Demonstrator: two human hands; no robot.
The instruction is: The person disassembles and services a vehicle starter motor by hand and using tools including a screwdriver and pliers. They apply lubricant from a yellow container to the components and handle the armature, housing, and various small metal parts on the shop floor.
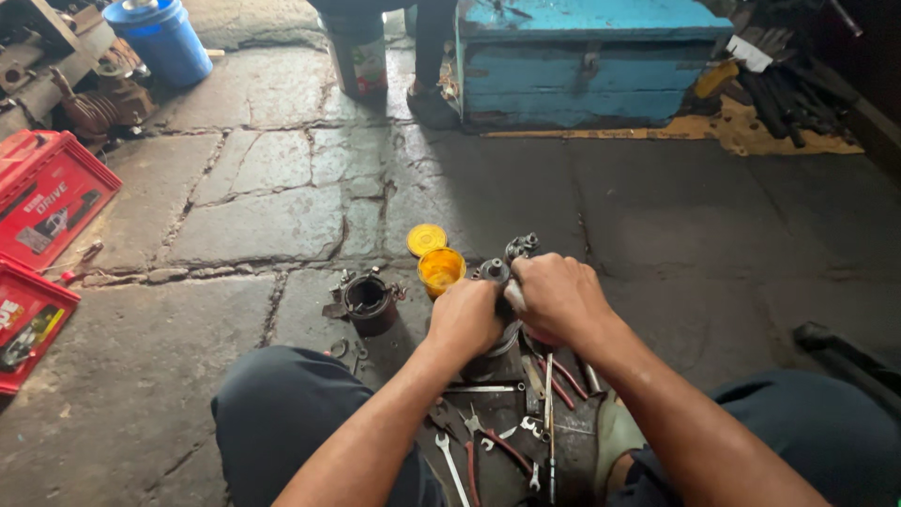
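Note:
I sit on a stone floor with both hands closed around a dark metal machine part point(495, 272) standing upright between my knees. My left hand point(465, 319) grips its left side. My right hand point(556, 296) wraps over its top right. Most of the part is hidden under my hands; a round metal end and a small fitting point(522, 246) stick out behind. An open yellow tub point(440, 269) stands just left of the part, its yellow lid point(426, 238) lying beyond it. A dark ring-shaped metal housing point(368, 300) lies to the left.
Several wrenches and pliers point(507, 432) lie on a dark mat between my legs. Red plastic crates point(42, 197) sit at the left, a blue drum point(164, 38) at the top left, and a blue metal chest point(587, 61) at the back. Another person's legs point(427, 56) stand by the chest.

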